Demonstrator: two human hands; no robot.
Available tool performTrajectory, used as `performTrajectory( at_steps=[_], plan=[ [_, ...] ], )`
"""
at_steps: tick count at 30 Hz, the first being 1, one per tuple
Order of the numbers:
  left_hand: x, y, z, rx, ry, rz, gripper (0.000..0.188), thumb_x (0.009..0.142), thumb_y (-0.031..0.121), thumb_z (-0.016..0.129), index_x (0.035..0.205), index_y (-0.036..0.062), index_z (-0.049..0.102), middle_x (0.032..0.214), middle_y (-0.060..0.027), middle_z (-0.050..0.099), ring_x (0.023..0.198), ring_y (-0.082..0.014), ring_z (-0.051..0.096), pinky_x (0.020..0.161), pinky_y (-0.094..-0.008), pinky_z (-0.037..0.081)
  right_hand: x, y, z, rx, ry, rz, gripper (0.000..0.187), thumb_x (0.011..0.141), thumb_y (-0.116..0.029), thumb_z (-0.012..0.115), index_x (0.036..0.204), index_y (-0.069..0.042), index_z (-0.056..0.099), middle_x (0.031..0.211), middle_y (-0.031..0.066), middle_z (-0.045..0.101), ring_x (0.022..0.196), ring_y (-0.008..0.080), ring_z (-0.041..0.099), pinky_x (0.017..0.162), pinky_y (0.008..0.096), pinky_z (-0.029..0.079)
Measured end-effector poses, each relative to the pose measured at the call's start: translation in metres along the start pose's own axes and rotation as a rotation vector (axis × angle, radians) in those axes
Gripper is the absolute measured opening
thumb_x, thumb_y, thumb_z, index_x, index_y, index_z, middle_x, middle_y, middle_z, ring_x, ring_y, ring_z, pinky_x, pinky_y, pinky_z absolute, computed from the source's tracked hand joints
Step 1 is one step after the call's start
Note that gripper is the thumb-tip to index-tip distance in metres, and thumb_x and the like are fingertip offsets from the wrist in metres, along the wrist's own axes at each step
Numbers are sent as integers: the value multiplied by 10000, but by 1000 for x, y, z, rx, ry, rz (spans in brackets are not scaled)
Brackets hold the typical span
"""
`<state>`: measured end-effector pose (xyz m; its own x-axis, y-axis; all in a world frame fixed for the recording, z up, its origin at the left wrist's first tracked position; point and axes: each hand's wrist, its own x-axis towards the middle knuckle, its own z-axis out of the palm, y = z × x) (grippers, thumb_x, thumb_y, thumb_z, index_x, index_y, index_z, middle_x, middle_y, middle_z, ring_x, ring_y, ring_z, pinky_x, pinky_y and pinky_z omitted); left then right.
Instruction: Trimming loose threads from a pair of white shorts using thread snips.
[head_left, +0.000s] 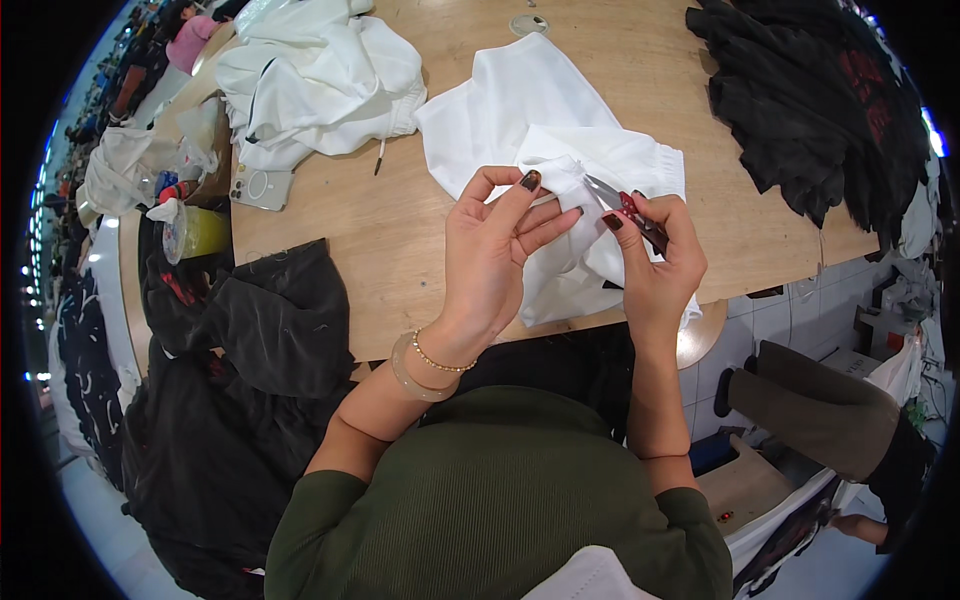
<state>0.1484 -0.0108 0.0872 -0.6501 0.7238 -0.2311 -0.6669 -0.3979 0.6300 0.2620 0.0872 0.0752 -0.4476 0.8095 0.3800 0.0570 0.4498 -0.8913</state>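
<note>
A white garment (520, 95) with a gathered elastic edge lies spread on the wooden table in front of me. My left hand (490, 245) pinches a fold of its cloth between thumb and index finger, the other fingers curled beneath. Small thread snips (640, 220) with dark red handles are in my right hand (665, 265), thumb and fingers wrapped round them. Their blade tips point up and left, close to the pinched cloth. Whether the blades touch a thread is too small to tell.
A white garment pile (320, 80) lies at the far left of the table (390, 230); a phone (262, 187) and a cup of yellow-green drink (200, 235) stand nearby. Black clothes (280, 320) hang over the left edge; more black garments (790, 110) lie far right. Another person (820, 410) is at right.
</note>
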Motion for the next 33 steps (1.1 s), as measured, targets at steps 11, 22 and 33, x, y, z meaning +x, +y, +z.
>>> performTrajectory(
  at_steps=[11, 22, 33],
  plan=[
    [-2, -5, 2, 21, -15, 13, 137, 919, 58, 544, 1007, -7, 463, 1000, -184, 615, 900, -252, 671, 795, -339, 585, 3, -3, 4, -181, -16, -157, 212, 750, -82, 752, 842, 13, 586, 733, 106, 567, 640, 217, 542, 562, 283, 428],
    [-2, -5, 6, 55, -12, 1, 109, 929, 66, 529, 1002, 8, 473, 964, -141, 619, 849, -206, 669, 773, -334, 585, 20, -26, 23, 545, 162, 310, 97, 862, -93, 658, 847, -12, 606, 728, -46, 523, 650, 33, 457, 599, 180, 390],
    [-1, -3, -22, 246, -23, 30, 200, 927, 62, 515, 1116, 3, 485, 1021, -95, 595, 884, -136, 618, 770, -314, 560, 54, 50, -29, 586, 384, 365, 115, 906, -84, 565, 936, 5, 631, 683, -35, 518, 552, 28, 377, 509, 197, 304]
  ],
)
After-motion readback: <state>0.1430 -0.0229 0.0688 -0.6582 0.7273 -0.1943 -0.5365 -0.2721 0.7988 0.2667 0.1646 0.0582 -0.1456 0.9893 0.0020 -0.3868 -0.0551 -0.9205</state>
